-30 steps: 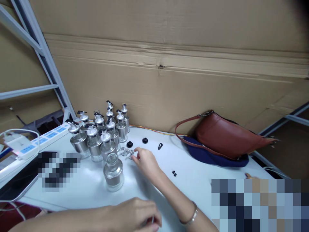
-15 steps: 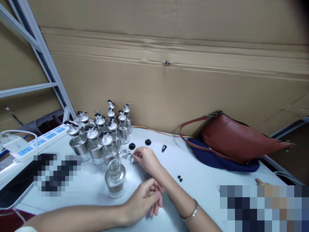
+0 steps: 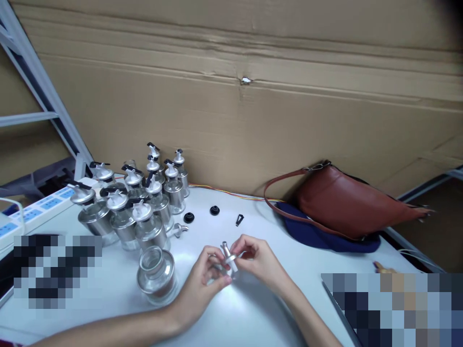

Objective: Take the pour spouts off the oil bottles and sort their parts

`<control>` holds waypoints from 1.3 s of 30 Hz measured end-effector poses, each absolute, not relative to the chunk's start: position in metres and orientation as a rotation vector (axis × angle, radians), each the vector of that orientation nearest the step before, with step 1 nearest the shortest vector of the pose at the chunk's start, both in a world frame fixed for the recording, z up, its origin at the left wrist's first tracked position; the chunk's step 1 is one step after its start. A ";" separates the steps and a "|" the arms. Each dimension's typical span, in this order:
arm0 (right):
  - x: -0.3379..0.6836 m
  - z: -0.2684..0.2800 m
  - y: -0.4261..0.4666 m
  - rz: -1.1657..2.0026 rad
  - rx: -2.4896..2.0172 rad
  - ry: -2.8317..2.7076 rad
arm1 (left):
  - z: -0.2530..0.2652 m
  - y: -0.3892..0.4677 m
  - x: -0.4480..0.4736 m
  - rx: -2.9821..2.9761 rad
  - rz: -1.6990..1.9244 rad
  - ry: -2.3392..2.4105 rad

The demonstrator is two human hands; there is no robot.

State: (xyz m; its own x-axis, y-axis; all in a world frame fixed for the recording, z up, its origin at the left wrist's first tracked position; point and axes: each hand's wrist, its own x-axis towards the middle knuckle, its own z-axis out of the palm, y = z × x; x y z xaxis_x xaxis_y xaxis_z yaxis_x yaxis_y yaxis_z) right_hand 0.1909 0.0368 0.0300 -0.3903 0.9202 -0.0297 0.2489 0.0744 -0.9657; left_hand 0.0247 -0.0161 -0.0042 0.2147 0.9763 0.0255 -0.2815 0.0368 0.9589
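A silver pourer spout is held above the white table, between both hands. My right hand pinches it from the right with thumb and fingertips. Curled around its left side and lower end are the fingers and thumb of my left hand. Near my left forearm stands an uncapped glass bottle with a metal band. A second silver spout lies behind that bottle. Farther back on the table are two black round stoppers and a small black flap.
Several glass bottles with silver spouts crowd the left, beside a white power strip. A brown bag rests on dark blue cloth at the right. Cardboard walls the back. Another person's fingers show at the right edge.
My right hand has brought one spout from beside the bottles toward me. My left hand has risen from the table to meet it. The view has shifted slightly right.
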 end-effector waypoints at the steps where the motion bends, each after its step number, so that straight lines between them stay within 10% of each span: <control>1: 0.191 0.029 0.035 1.355 -1.140 -1.737 | -0.003 -0.015 0.024 1.119 1.169 0.851; 12: 0.194 0.028 0.029 0.783 -1.134 -2.235 | -0.001 -0.007 0.021 1.147 1.022 0.854; 39: 0.240 0.031 0.045 0.725 -1.615 -2.195 | 0.003 -0.014 0.019 1.034 0.922 1.059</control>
State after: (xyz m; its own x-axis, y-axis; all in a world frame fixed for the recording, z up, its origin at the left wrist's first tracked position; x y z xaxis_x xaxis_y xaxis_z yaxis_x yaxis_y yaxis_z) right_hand 0.2401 0.0448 0.0306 -0.3095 0.9500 -0.0412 0.7875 0.2318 -0.5710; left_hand 0.0192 -0.0141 0.0026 0.2400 0.9430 -0.2305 -0.0994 0.2601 0.9605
